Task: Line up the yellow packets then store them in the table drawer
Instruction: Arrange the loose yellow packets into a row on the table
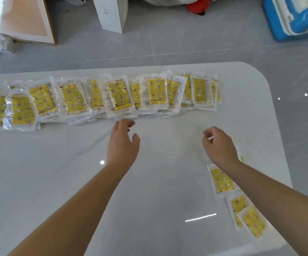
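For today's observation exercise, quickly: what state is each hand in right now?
Left hand: open, holding nothing, fingertips by the packet row.
Right hand: fingers curled; whether it pinches anything cannot be told.

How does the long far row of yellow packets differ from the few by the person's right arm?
The far row holds many packets, overlapped side by side across the table; the near group shows only a few. Nothing covers the far row; the right forearm covers part of the near group. Both are yellow-patterned, clear-wrapped.
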